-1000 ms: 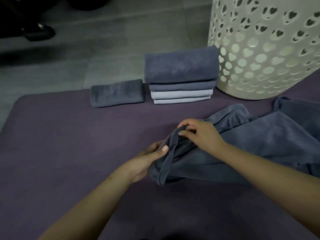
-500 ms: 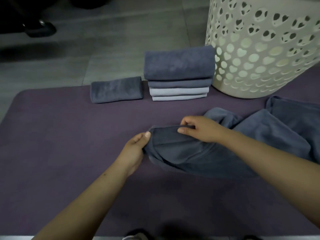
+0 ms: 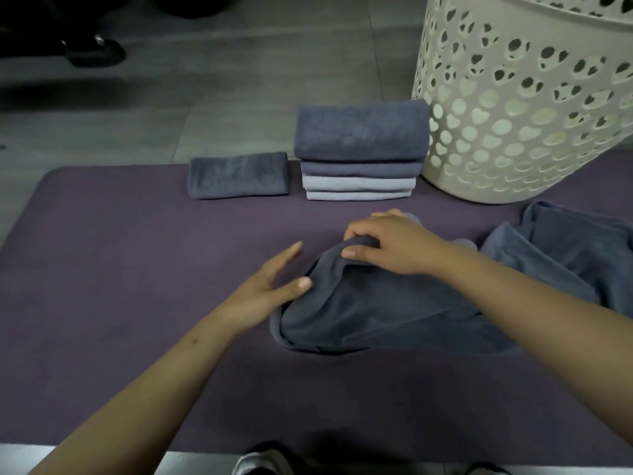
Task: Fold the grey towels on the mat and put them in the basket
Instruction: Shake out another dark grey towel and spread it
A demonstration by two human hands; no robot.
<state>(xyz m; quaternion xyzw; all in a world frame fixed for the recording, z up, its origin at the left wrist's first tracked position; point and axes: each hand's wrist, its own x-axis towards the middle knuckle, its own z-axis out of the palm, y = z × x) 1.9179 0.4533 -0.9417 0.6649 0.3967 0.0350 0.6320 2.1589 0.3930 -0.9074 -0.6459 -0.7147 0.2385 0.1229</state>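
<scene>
A crumpled grey towel (image 3: pixel 383 313) lies on the purple mat (image 3: pixel 120 269), right of centre. My right hand (image 3: pixel 394 248) pinches its upper left corner between thumb and fingers. My left hand (image 3: pixel 270 286) is open with fingers spread, its thumb touching the towel's left edge. More loose grey towel (image 3: pixel 568 248) spreads toward the right edge. A stack of folded towels (image 3: pixel 359 149) sits at the mat's far edge, with a small folded towel (image 3: pixel 238 174) to its left. The white basket (image 3: pixel 534 108) with heart-shaped holes stands at the back right.
Grey floor tiles (image 3: pixel 239 80) lie beyond the mat. A dark shoe-like object (image 3: pixel 92 49) rests at the far left. A shoe tip (image 3: pixel 263 461) shows at the bottom edge.
My left hand has let go of the towel's edge and opened, fingers spread. My right hand still holds the corner, now slightly further right. The towel bunches lower on the mat.
</scene>
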